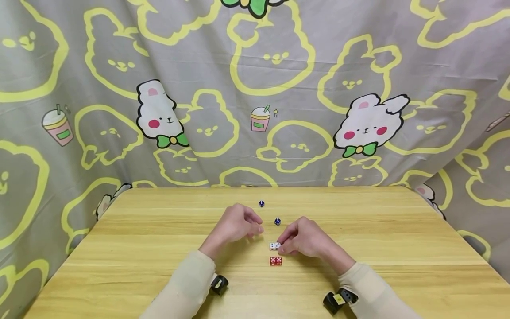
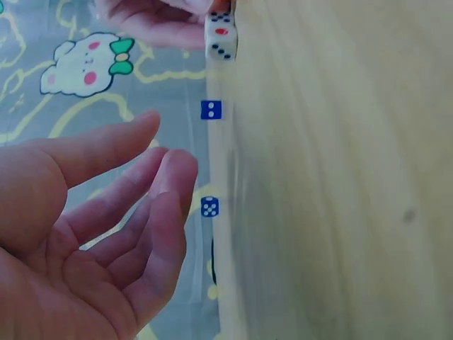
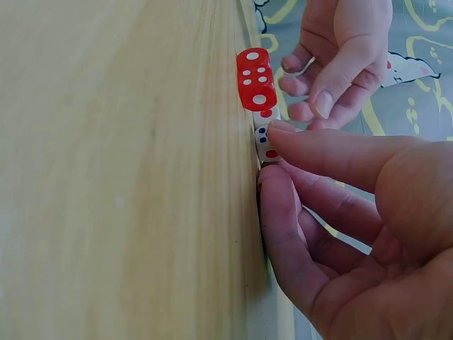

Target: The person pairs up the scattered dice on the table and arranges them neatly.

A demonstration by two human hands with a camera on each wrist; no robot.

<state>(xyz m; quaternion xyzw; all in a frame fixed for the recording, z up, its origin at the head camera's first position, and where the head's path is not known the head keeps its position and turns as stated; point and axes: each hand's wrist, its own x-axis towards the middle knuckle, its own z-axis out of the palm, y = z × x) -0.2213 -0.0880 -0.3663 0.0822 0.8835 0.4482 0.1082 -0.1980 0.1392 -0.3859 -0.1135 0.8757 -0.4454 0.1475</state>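
Note:
Two white dice stand side by side on the wooden table, in front of me. My right hand is at the right-hand one; in the right wrist view thumb and index finger pinch that white die. Nearer to me, two red dice sit against each other in a short row. My left hand hovers left of the dice, fingers loosely bent and holding nothing. Beyond the hands are two separate blue dice, one nearer and one farther back.
The wooden table stretches out to both sides of the dice. Behind its far edge hangs a grey curtain printed with yellow outlines and white rabbits. A black wrist device sits on each sleeve.

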